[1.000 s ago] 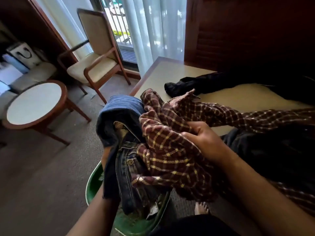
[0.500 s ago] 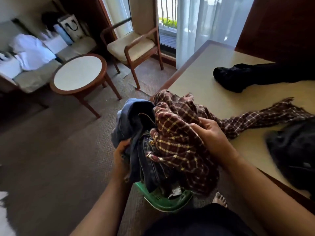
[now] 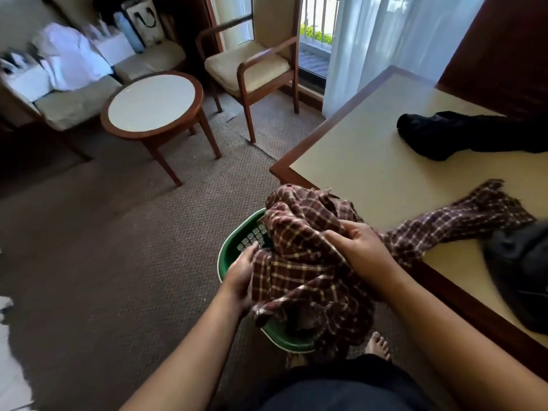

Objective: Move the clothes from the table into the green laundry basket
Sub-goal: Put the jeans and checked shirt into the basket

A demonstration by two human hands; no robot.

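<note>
Judged soft and light, the plaid shirt point(image 3: 299, 262) is clutched in a bunch by the left hand point(image 3: 238, 277) and right hand point(image 3: 360, 253) over the green laundry basket point(image 3: 228, 256), one sleeve draped over the table point(image 3: 370, 173) edge.

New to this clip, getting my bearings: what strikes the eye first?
Left hand and right hand grip a maroon plaid shirt over the green laundry basket, one sleeve trailing on the table. A black garment lies farther back there, a dark garment at the right edge.
</note>
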